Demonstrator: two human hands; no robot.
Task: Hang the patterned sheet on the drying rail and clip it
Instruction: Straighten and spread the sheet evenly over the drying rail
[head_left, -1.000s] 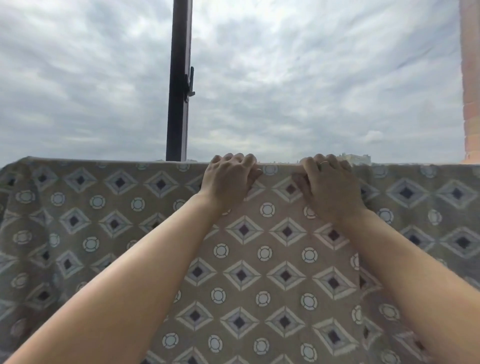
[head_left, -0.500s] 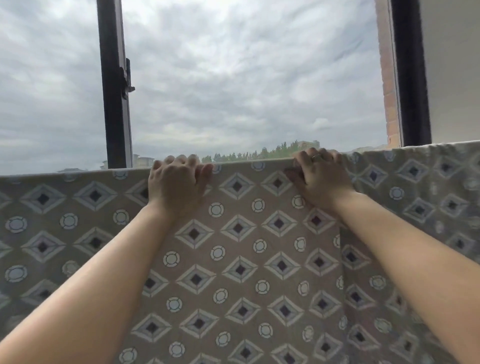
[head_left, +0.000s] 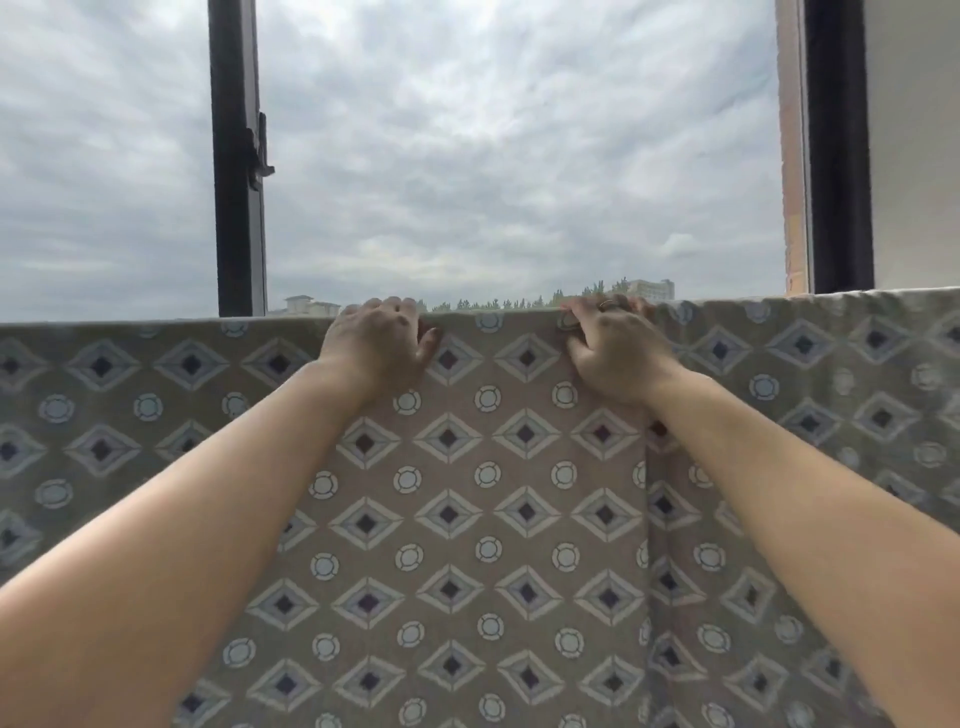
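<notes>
Reaching forward, both bare forearms cross the patterned sheet (head_left: 524, 519), which hangs draped across the view. At its top fold the left hand (head_left: 376, 340) and right hand (head_left: 613, 351) curl fingers over the edge, gripping it. Beyond stands a dark window frame (head_left: 239, 156). No writing shows.

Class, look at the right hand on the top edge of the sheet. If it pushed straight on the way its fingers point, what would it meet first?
The right hand already curls over the patterned sheet at its top fold. Beyond that, the way looks free: only open sky and distant trees show, though depth is unclear.
</notes>
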